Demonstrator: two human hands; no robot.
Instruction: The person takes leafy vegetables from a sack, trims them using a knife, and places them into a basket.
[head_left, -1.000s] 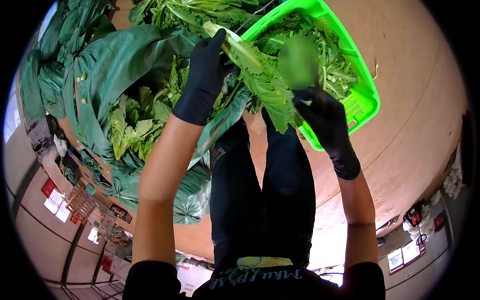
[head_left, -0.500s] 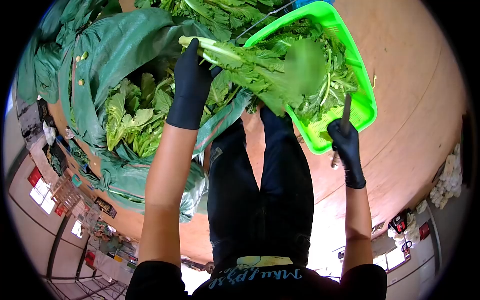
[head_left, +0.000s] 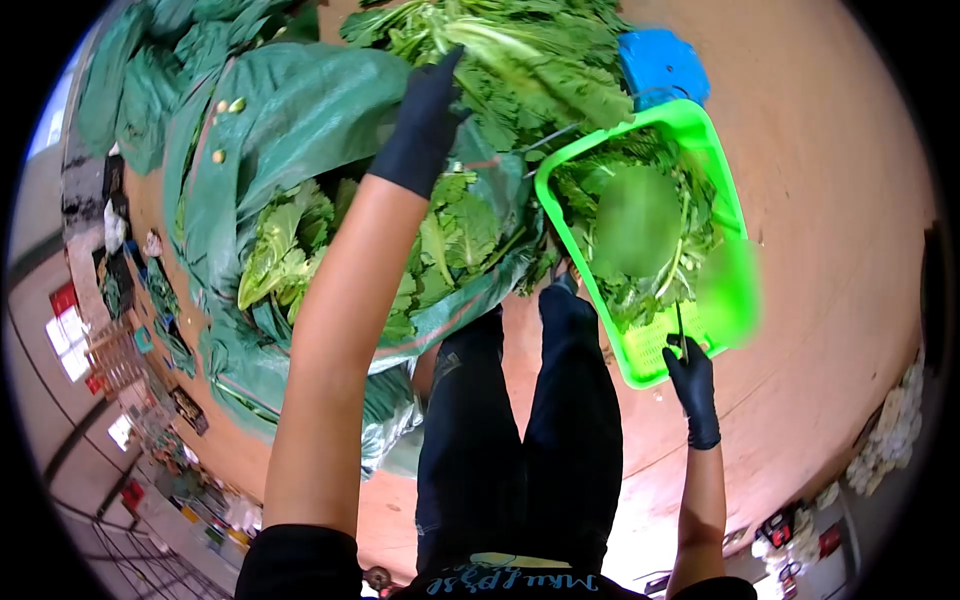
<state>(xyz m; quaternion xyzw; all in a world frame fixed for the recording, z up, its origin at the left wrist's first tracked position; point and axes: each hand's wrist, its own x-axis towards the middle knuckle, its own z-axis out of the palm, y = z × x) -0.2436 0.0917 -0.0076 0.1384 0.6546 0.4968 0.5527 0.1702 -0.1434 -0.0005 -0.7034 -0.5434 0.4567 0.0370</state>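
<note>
My left hand [head_left: 425,125], in a black glove, is at the leafy pile [head_left: 400,35] beyond the sack, its fingers around the stem end of a leafy green stalk [head_left: 520,60]. A knife [head_left: 681,330] points upward from my right hand [head_left: 692,385], which is also gloved in black and closed on its handle. That hand is at the near end of a bright green basket [head_left: 575,225] holding cut leaves [head_left: 660,285]. To the left, an open green sack [head_left: 270,130] contains leafy greens [head_left: 465,230].
A blue object [head_left: 662,68] stands behind the basket. My legs [head_left: 520,430] are below, between sack and basket. More green sacks [head_left: 125,100] lie at the upper left. White bundles [head_left: 890,440] are at the far right.
My left hand has carried the stalk away from above the basket to the pile beyond. My right hand, with the knife, has moved down to the basket's near end. The view has shifted.
</note>
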